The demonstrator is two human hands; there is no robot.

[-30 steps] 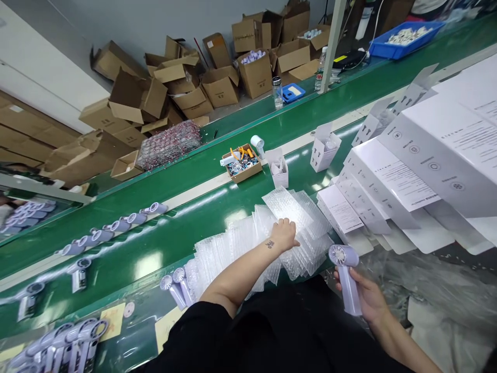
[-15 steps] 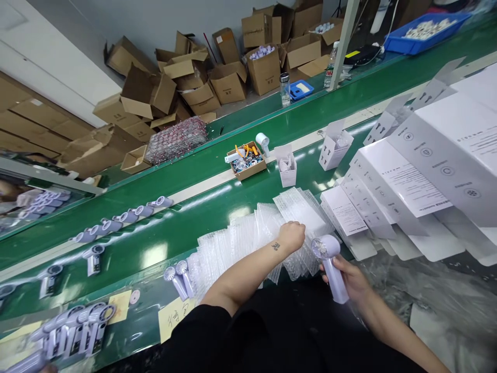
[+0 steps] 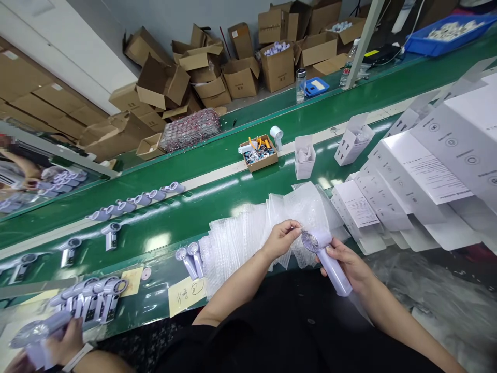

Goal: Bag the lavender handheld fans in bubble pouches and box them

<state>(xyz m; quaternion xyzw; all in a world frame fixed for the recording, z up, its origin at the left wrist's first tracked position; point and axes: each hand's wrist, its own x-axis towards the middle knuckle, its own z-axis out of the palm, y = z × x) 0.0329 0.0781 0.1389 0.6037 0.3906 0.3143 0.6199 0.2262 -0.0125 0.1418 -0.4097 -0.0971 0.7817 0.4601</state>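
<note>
My right hand (image 3: 345, 259) is wrapped round the handle of a lavender handheld fan (image 3: 334, 274), its round grille facing left. My left hand (image 3: 282, 239) is closed in a pinch on the edge of a clear bubble-wrap bag (image 3: 312, 204), just left of the fan's head. That bag is raised at the right end of a fanned row of bubble-wrap bags (image 3: 240, 235). Left of the row, two lavender fans (image 3: 191, 260) lie beside a yellow paper note with handwriting (image 3: 187, 296).
White printed boxes (image 3: 411, 171) stand in a row on the right. A carton of small parts (image 3: 259, 158) sits on the green conveyor (image 3: 213, 194). More fans (image 3: 93, 295) lie at left, where a co-worker's hands (image 3: 64, 344) hold a fan.
My left hand has drawn back slightly and lifted the bubble-wrap bag's edge towards the fan. The fan's handle is more tilted. A co-worker's hands with a fan have come in at lower left.
</note>
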